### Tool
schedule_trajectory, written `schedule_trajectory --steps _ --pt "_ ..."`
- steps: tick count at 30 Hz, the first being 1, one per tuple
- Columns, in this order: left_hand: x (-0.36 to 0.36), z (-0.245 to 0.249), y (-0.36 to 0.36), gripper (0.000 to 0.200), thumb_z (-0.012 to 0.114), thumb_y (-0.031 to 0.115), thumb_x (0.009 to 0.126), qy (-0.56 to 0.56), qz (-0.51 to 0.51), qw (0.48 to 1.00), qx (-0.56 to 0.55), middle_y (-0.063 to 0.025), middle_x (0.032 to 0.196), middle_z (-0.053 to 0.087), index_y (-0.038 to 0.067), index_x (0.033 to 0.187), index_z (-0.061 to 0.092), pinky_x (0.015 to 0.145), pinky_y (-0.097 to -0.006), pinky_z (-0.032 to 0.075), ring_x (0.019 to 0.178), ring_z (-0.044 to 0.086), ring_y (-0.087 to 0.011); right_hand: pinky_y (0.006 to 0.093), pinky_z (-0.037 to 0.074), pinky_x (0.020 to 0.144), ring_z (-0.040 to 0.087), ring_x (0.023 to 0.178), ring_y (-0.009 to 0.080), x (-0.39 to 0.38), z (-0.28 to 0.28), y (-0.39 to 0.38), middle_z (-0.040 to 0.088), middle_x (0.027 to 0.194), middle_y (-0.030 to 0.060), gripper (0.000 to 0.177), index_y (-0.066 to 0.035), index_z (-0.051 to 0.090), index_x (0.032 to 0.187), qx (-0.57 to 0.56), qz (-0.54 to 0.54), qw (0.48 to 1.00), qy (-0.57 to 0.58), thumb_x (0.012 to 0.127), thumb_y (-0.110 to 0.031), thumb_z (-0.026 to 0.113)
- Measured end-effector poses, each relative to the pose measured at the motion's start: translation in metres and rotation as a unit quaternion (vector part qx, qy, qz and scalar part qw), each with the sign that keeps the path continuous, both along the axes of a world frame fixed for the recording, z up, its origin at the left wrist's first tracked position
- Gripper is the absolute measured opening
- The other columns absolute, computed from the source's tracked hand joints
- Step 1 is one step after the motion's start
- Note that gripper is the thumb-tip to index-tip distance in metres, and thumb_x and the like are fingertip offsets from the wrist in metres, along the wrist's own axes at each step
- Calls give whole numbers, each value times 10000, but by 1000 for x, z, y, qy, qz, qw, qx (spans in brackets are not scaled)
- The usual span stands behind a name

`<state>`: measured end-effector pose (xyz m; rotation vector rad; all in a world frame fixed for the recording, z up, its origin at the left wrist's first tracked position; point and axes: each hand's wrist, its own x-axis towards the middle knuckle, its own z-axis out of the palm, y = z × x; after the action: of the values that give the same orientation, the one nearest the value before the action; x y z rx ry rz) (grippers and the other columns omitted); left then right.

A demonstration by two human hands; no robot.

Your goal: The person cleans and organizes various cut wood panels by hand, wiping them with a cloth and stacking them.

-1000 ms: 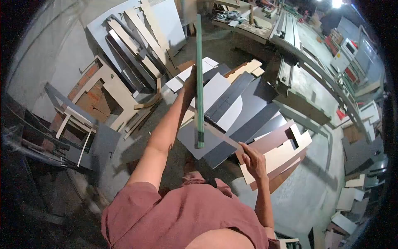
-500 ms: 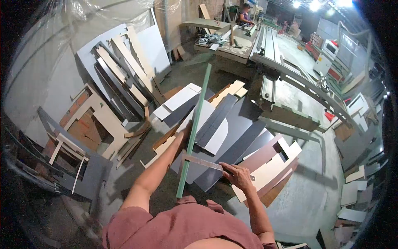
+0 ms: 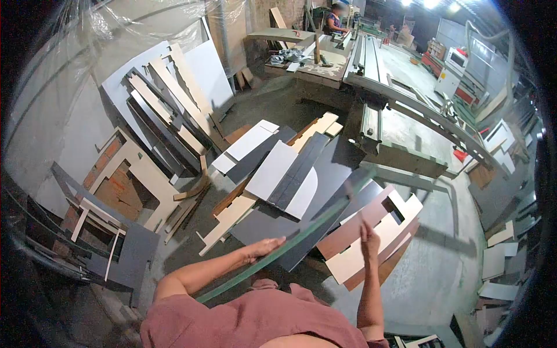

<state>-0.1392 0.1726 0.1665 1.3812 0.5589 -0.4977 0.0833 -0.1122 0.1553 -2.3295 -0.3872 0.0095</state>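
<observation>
A long, narrow green strip point(image 3: 301, 235) runs diagonally in front of my body, from low on the left up to the right. My left hand point(image 3: 266, 248) is closed around its edge at about the middle. Over the stacked panels, my right hand point(image 3: 369, 239) is closed with its fingertips pinched together and pointing up. It grips a rusty metal square point(image 3: 349, 190), which is blurred and mostly seen edge-on near the strip's far part. Under the hands lie dark grey, white and mauve cut panels point(image 3: 354, 235).
Offcuts and boards point(image 3: 174, 95) lean on the left wall, near a cut-out cream frame point(image 3: 142, 165). A sliding table saw point(image 3: 406, 127) stands to the right. Another person point(image 3: 335, 22) works at the back by a bench point(image 3: 316, 69). More offcuts point(image 3: 493, 261) lie far right.
The green strip has swung from nearly upright to a slant toward the right. My left hand has come nearer my body. My right hand has moved right and the square has left the strip's near part.
</observation>
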Motion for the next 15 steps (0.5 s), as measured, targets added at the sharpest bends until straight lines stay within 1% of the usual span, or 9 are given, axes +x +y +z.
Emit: schedule_trajectory --steps 1,4,6,9,10,11,13,14,15 --pt "-7 3 -6 625 418 607 810 -3 -15 1000 -19 -22 1007 520 89 1143 521 706 -271 415 862 479 -130 310 447 677 597 753 178 8 -6 -11 619 784 141 294 -99 582 1075 47 -33 996 -75 875 -289 482" --pt "-27 5 -15 630 432 599 808 14 -34 999 -35 -30 1032 521 85 1167 501 772 -268 405 919 477 -132 320 436 664 575 729 184 22 -20 -46 598 760 135 322 -94 573 1091 71 -102 988 -96 886 -309 450" --pt "-33 24 -16 601 464 558 816 20 -46 999 -15 -40 1076 524 74 1172 485 825 -274 400 967 479 -129 299 419 608 525 646 163 20 -29 -63 570 709 82 354 -64 567 1093 34 -145 989 -12 889 -324 438" --pt "-39 3 -10 538 430 501 859 -10 -38 998 -48 -43 1103 523 78 1188 485 851 -290 384 988 477 -152 255 359 503 434 543 103 5 -47 -73 496 634 16 386 -36 574 1075 57 -140 985 81 889 -344 434" --pt "-40 -2 -6 538 430 501 859 -8 -38 998 -50 -43 1103 523 78 1188 485 851 -290 384 988 477 -152 219 278 440 333 489 53 -2 -53 -73 396 591 -43 393 -25 573 1076 69 -125 989 41 888 -345 444" --pt "-39 1 -2 494 458 470 857 -13 -18 997 -72 -32 1075 531 73 1146 507 835 -281 392 958 485 -141 219 278 440 333 489 53 -7 -57 -75 396 591 -43 393 -25 573 1076 69 -124 989 42 888 -345 444" --pt "-33 29 10 450 487 440 855 -18 2 996 -91 -22 1048 539 67 1103 529 818 -272 399 929 493 -130 212 239 418 306 470 36 -13 -64 -75 360 573 -60 386 -40 570 1091 131 -118 977 122 888 -345 449" --pt "-32 68 13 413 510 411 848 1 36 998 -51 -14 1001 540 64 1072 527 793 -263 403 888 497 -121 234 283 438 346 486 63 -26 -34 -62 390 568 -20 366 -49 590 1067 135 -131 973 136 876 -336 469" --pt "-32 89 16 377 533 381 842 19 69 997 -11 -6 954 542 61 1040 525 768 -253 407 847 501 -112 234 283 438 346 486 63 -28 -39 -61 390 568 -20 366 -49 590 1067 135 -134 972 136 876 -336 469"
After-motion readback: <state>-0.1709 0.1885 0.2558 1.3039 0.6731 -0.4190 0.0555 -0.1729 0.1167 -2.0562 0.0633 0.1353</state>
